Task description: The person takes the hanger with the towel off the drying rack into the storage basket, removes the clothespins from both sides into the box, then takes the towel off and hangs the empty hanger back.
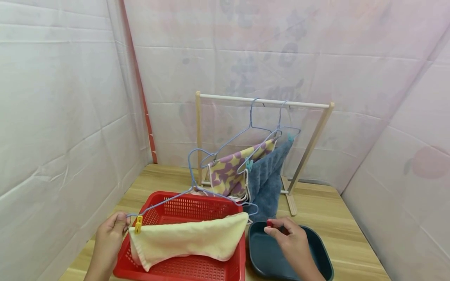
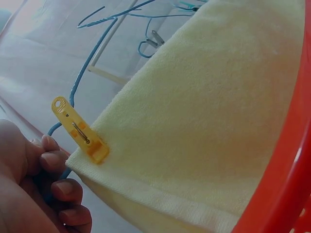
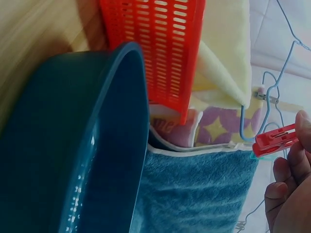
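Observation:
My left hand (image 1: pixel 109 238) grips the left end of a blue wire hanger (image 1: pixel 172 198) above the red basket. A pale yellow towel (image 1: pixel 190 239) hangs along it, its left corner pinned by a yellow clothespin (image 2: pixel 81 131). At the towel's right corner no clip shows, and the hanger's right end (image 3: pixel 245 131) curves out beside it. Between thumb and fingers my right hand (image 1: pixel 290 238) pinches a red clothespin (image 3: pixel 274 140), apart from the towel and over the dark tub.
The red basket (image 1: pixel 165 195) stands under the towel, beside a dark blue-green tub (image 1: pixel 268 253). Behind them a drying rack (image 1: pixel 263 100) carries a purple-and-yellow patterned towel (image 1: pixel 228 171) and a blue towel (image 1: pixel 267 175) on wire hangers. Pale sheeting walls surround the wooden table (image 1: pixel 337 226).

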The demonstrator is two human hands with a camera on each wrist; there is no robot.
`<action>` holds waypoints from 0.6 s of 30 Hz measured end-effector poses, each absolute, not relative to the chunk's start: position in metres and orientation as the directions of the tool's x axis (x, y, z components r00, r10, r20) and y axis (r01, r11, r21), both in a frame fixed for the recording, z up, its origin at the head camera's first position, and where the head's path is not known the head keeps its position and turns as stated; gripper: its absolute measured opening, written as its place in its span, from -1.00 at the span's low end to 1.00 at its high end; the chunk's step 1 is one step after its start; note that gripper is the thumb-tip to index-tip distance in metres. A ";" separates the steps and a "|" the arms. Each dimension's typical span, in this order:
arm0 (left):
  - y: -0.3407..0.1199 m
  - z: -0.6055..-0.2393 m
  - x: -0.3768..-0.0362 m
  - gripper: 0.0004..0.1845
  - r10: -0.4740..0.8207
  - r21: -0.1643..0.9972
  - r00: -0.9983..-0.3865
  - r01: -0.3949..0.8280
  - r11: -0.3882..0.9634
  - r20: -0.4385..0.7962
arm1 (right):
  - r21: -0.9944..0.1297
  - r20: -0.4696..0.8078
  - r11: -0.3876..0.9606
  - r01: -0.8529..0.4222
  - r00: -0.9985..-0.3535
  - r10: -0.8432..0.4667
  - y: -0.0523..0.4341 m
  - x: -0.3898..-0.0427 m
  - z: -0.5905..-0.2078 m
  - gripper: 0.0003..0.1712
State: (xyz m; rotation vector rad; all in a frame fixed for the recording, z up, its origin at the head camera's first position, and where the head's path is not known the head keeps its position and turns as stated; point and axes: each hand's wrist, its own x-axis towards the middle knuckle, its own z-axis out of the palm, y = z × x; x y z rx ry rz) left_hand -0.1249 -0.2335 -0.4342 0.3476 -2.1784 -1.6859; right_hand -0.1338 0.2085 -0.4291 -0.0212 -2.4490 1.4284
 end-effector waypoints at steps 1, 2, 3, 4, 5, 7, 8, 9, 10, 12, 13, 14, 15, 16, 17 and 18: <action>-0.234 -0.434 -0.125 -0.51 -0.406 0.966 -0.905 0.024 0.257 0.131 | -0.848 0.252 0.513 -0.134 -0.953 0.168 0.210 -0.134 -0.430 -0.83; -0.234 -0.435 -0.125 -0.50 -0.405 0.966 -0.906 0.020 0.258 0.127 | -0.844 0.254 0.520 -0.131 -0.952 0.171 0.211 -0.133 -0.430 -0.82; -0.234 -0.435 -0.125 -0.50 -0.404 0.966 -0.906 0.018 0.257 0.124 | -0.840 0.259 0.526 -0.132 -0.950 0.175 0.212 -0.133 -0.430 -0.82; -0.235 -0.435 -0.125 -0.50 -0.403 0.966 -0.907 0.015 0.258 0.122 | -0.835 0.266 0.533 -0.134 -0.947 0.178 0.213 -0.133 -0.431 -0.82; -0.235 -0.435 -0.125 -0.50 -0.402 0.966 -0.908 0.012 0.258 0.119 | -0.831 0.269 0.540 -0.133 -0.946 0.181 0.214 -0.133 -0.432 -0.82; -0.235 -0.435 -0.125 -0.50 -0.399 0.966 -0.910 0.008 0.257 0.114 | -0.825 0.273 0.550 -0.130 -0.944 0.185 0.216 -0.134 -0.433 -0.82; -0.235 -0.436 -0.125 -0.50 -0.399 0.966 -0.910 0.006 0.257 0.112 | -0.822 0.270 0.556 -0.124 -0.945 0.187 0.218 -0.134 -0.433 -0.82; -0.235 -0.436 -0.125 -0.51 -0.398 0.967 -0.910 0.008 0.256 0.113 | -0.821 0.259 0.560 -0.111 -0.947 0.191 0.219 -0.135 -0.434 -0.82; -0.235 -0.436 -0.125 -0.51 -0.398 0.967 -0.910 0.013 0.253 0.117 | -0.821 0.240 0.563 -0.093 -0.951 0.193 0.221 -0.135 -0.434 -0.81; -0.235 -0.436 -0.125 -0.52 -0.396 0.967 -0.910 0.018 0.255 0.121 | -0.815 0.208 0.577 -0.061 -0.959 0.193 0.224 -0.136 -0.434 -0.78; -0.235 -0.436 -0.125 -0.52 -0.396 0.967 -0.910 0.024 0.254 0.127 | -0.810 0.195 0.584 -0.048 -0.962 0.191 0.225 -0.137 -0.435 -0.77; -0.234 -0.436 -0.125 -0.52 -0.396 0.966 -0.909 0.029 0.257 0.133 | -0.806 0.184 0.590 -0.038 -0.964 0.190 0.226 -0.137 -0.435 -0.75; -0.234 -0.436 -0.125 -0.52 -0.396 0.965 -0.908 0.034 0.258 0.138 | -0.802 0.177 0.597 -0.032 -0.966 0.187 0.228 -0.137 -0.436 -0.74; -0.235 -0.436 -0.125 -0.52 -0.396 0.965 -0.907 0.037 0.259 0.141 | -0.796 0.175 0.605 -0.031 -0.968 0.182 0.229 -0.137 -0.437 -0.73; -0.235 -0.436 -0.125 -0.52 -0.397 0.965 -0.907 0.037 0.261 0.142 | -0.788 0.183 0.614 -0.036 -0.967 0.178 0.230 -0.138 -0.438 -0.73; -0.235 -0.437 -0.125 -0.51 -0.399 0.967 -0.905 0.043 0.252 0.144 | -0.781 0.185 0.623 -0.037 -0.967 0.174 0.231 -0.138 -0.439 -0.73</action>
